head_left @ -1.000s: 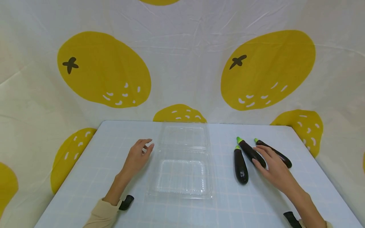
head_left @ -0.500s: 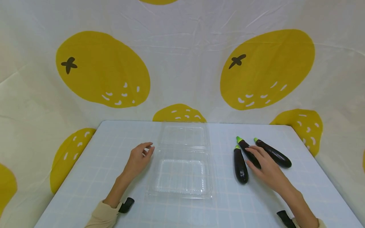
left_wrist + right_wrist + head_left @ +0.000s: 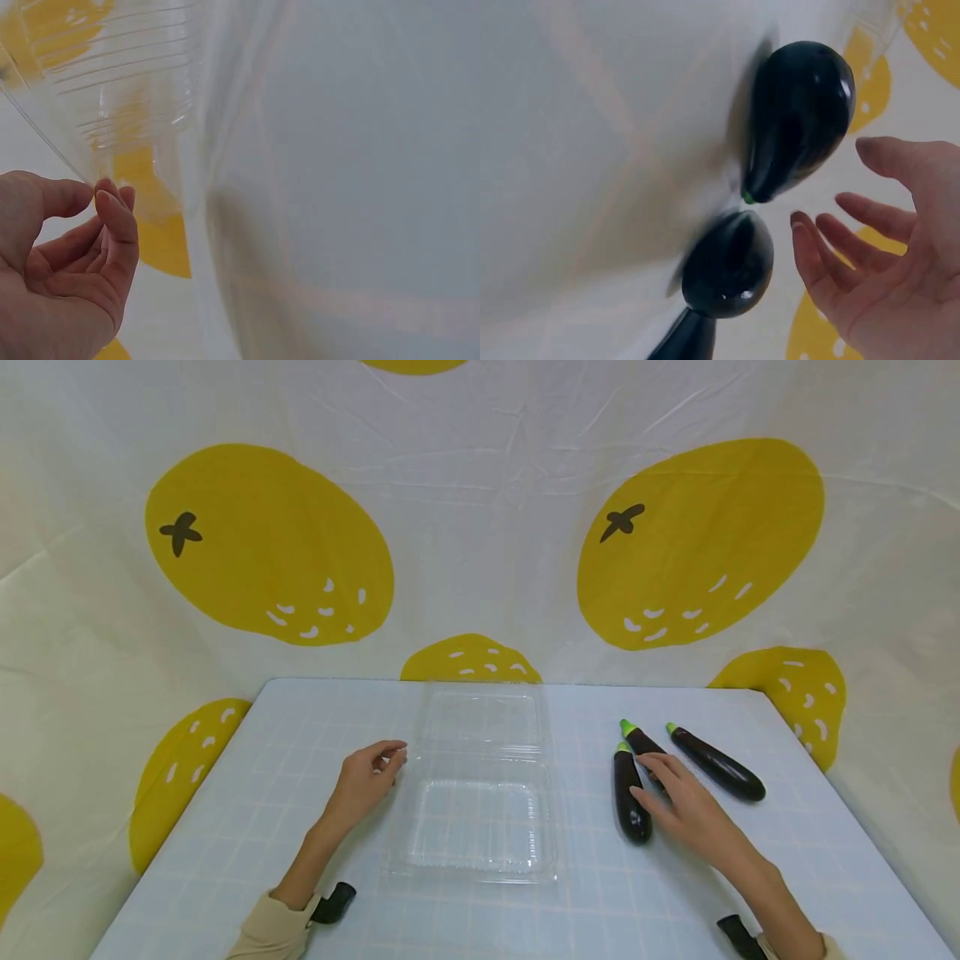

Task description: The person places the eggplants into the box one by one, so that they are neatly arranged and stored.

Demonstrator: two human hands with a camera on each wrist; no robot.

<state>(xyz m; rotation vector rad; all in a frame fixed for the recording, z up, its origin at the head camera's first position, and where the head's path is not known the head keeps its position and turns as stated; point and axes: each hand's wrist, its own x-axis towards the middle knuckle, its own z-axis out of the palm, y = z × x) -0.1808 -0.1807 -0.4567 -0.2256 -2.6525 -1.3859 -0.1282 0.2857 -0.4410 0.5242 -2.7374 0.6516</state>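
A clear plastic clamshell container (image 3: 477, 875) lies with its lid (image 3: 483, 689) folded back, in the middle of the table. At its left edge my left hand (image 3: 365, 785) has thumb and fingertips brought together; in the left wrist view they pinch the container's thin rim (image 3: 52, 139). My right hand (image 3: 686, 810) hovers with loosely bent, parted fingers over two dark eggplants: the left one (image 3: 628, 785) and the middle one (image 3: 637, 739), partly hidden behind the fingers. In the right wrist view, a gap shows between thumb and fingers, beside the nearest eggplant (image 3: 799, 112).
A third eggplant (image 3: 717, 762) lies slanted to the right of the right hand. The table (image 3: 487, 927) has a pale checked cover. Behind it hangs a white cloth (image 3: 487, 527) printed with yellow fruit. Black straps (image 3: 334, 903) show at the wrists.
My right hand has moved left, from between the middle and right eggplants to over the left and middle ones. The left hand's thumb and fingertips have drawn together at the container's edge.
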